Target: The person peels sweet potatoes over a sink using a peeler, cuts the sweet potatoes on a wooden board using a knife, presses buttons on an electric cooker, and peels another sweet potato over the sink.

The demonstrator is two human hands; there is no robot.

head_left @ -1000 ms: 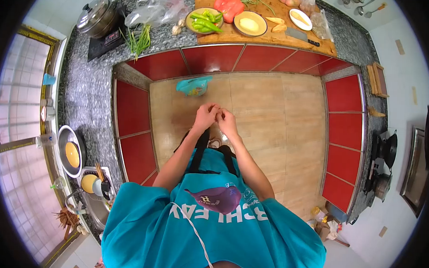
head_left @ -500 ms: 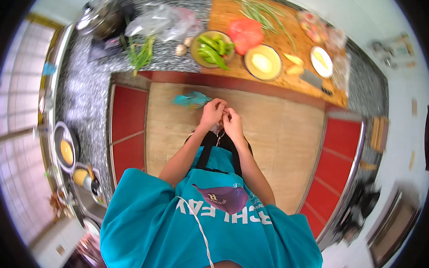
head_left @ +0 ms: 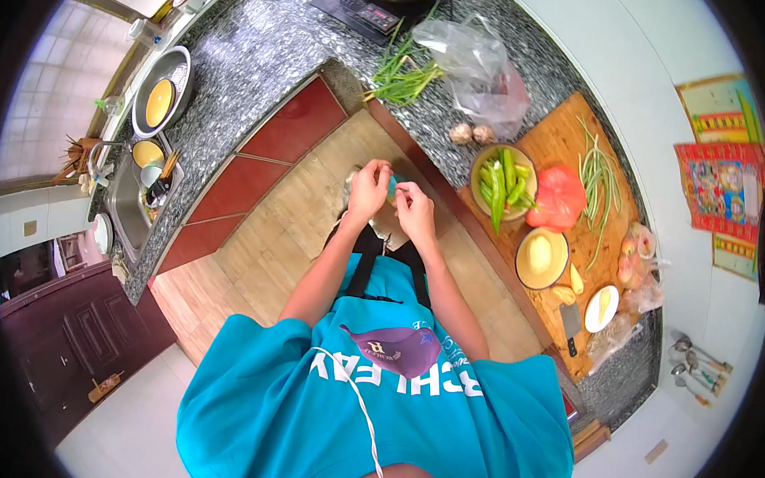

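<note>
Out in front of my body, above the floor, my left hand [head_left: 368,192] is closed with its fingers pinched on a small teal plastic packet [head_left: 392,189]. My right hand [head_left: 415,211] sits close beside it, thumb and fingers pinched at the packet's right edge. Most of the packet is covered by the fingers, and its contents cannot be made out. Both hands are apart from the counters.
A granite counter [head_left: 263,32] with a sink [head_left: 131,201] and a pan [head_left: 178,97] runs along the left. On the right, a wooden board [head_left: 542,131] carries a bowl of green peppers [head_left: 508,180], a red bag [head_left: 558,197] and a knife [head_left: 570,321]. Scallions [head_left: 405,78] lie near the corner.
My view has turned left, so the counters appear rotated. The teal packet, hanging out to the left of my left hand before, now shows between both hands.
</note>
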